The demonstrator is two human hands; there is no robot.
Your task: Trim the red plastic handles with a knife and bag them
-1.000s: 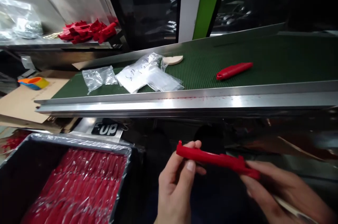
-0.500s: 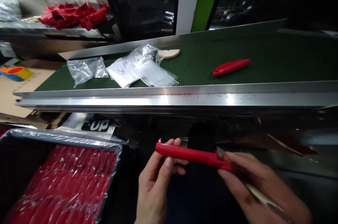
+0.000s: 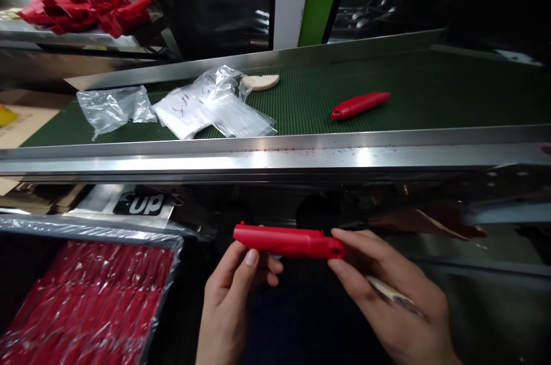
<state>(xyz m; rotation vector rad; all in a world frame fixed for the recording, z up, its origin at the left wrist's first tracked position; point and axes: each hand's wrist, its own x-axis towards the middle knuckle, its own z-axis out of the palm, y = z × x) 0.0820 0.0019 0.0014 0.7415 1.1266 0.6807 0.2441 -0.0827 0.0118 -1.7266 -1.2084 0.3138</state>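
A long red plastic handle (image 3: 279,240) with a hole at its right end is held level below the conveyor's front rail. Its left part rests between the thumb and fingers of my left hand (image 3: 235,284). The thumb and forefinger of my right hand (image 3: 387,284) pinch the end with the hole. A knife (image 3: 394,294) is also tucked in my right hand; its pale grip shows, while its blade is hidden. A similar red handle (image 3: 360,105) lies alone on the green conveyor belt (image 3: 301,89).
Clear plastic bags (image 3: 193,104) and a pale half-round piece (image 3: 261,82) lie on the belt. A metal rail (image 3: 275,158) edges it in front. At lower left, a lined crate (image 3: 172,241) holds rows of wrapped red parts. Red pieces (image 3: 86,9) are heaped at upper left.
The red handle has turned so the hole in its right end faces me. The blade seen earlier at that end is now out of sight. The view has shifted slightly right.
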